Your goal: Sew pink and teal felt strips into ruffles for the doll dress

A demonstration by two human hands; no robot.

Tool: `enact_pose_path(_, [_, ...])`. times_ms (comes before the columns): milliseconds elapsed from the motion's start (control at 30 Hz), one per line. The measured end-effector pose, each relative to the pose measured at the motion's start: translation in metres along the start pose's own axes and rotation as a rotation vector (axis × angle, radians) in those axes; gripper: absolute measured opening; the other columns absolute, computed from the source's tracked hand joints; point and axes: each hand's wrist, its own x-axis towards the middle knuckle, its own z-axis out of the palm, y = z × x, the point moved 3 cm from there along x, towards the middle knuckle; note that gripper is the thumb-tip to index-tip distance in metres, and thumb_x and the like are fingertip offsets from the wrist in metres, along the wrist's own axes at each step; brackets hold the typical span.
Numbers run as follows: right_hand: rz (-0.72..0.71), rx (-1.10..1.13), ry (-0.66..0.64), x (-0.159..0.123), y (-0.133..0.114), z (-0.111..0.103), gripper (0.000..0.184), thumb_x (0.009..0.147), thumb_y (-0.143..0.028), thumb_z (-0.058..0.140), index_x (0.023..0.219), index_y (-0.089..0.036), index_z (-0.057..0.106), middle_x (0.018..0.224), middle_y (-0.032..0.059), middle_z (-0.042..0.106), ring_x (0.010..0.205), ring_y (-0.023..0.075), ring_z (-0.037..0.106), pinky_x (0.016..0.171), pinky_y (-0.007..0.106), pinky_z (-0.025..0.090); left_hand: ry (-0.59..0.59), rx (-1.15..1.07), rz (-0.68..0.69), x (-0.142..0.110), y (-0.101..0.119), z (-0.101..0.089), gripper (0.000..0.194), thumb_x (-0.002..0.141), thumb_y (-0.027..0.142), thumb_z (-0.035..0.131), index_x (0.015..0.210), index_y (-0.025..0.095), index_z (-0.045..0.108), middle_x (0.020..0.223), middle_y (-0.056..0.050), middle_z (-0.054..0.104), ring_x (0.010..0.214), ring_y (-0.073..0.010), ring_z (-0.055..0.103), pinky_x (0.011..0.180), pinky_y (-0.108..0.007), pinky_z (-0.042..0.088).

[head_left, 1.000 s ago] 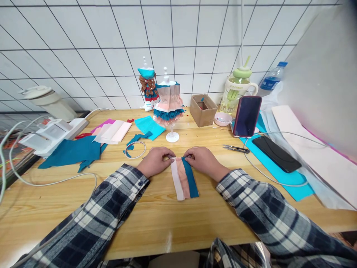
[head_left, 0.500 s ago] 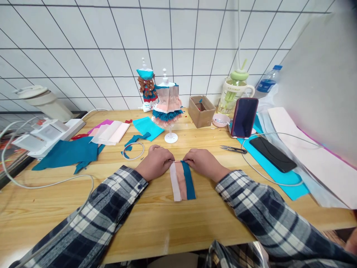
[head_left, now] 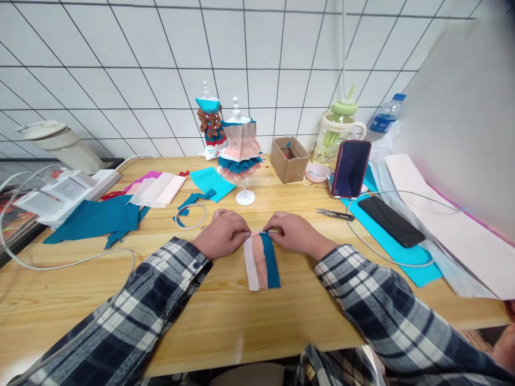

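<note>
In front of me a striped piece of crepe paper, with pale, peach and teal bands, lies on the wooden table. Its far edge looks folded over. My left hand pinches that edge at the pale corner. Opposite it, my right hand has thumb and forefinger closed on the teal corner. Past both hands stands a small white dress form wearing a paper dress with a ruffled teal and peach skirt. A second dressed form is behind it, to the left.
Thread snips and a black phone lie on the right, near a propped phone. A cardboard box and green-lidded jug stand behind. Teal paper, a coiled cable and a power strip occupy the left.
My right hand's fingers have shifted slightly at the teal corner and curled more. The left hand still pinches its corner. The whole view has drifted slightly.
</note>
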Motion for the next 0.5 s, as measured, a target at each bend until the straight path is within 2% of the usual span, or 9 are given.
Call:
enact_pose_path(100, [-0.016,-0.017,0.017,0.001,0.002,0.002,0.019,0.088,-0.024,0.056,0.1,-0.024,0.072,0.099,0.003,0.067,0.091,0.0152,0.062,0.077,0.024,0.043,0.03,-0.033,-0.055,0.002,-0.003,0.004,0.026,0.09,0.038,0.05,0.087,0.023,0.07,0.088,-0.003,0.071,0.09,-0.0194,0.059,0.091,-0.041,0.029])
enact_pose_path(267, [-0.038,-0.04,0.017,0.002,-0.003,0.002,0.022,0.093,-0.025,0.051,0.1,-0.023,0.072,0.098,0.0044,0.069,0.092,0.0149,0.062,0.077,0.024,0.042,0.15,0.022,-0.115,0.004,0.007,0.002,0.038,0.083,0.054,0.058,0.103,0.025,0.071,0.101,-0.007,0.068,0.1,-0.0256,0.054,0.092,-0.043,0.028])
enact_pose_path(333, [-0.029,-0.033,0.032,0.002,-0.007,0.002,0.022,0.093,-0.026,0.052,0.098,-0.023,0.073,0.095,0.0036,0.069,0.089,0.015,0.063,0.074,0.025,0.041,0.125,0.03,-0.111,0.004,0.013,0.004,0.033,0.082,0.053,0.06,0.097,0.027,0.074,0.099,-0.006,0.069,0.099,-0.0256,0.054,0.092,-0.044,0.027])
enact_pose_path(500, [-0.016,0.005,0.066,0.004,-0.016,0.003,0.018,0.09,-0.026,0.056,0.093,-0.023,0.074,0.093,0.0029,0.07,0.087,0.0154,0.063,0.074,0.025,0.042,0.085,0.013,-0.13,0.003,0.017,0.006,0.019,0.085,0.036,0.059,0.083,0.026,0.074,0.087,-0.003,0.072,0.092,-0.0235,0.057,0.092,-0.046,0.026])
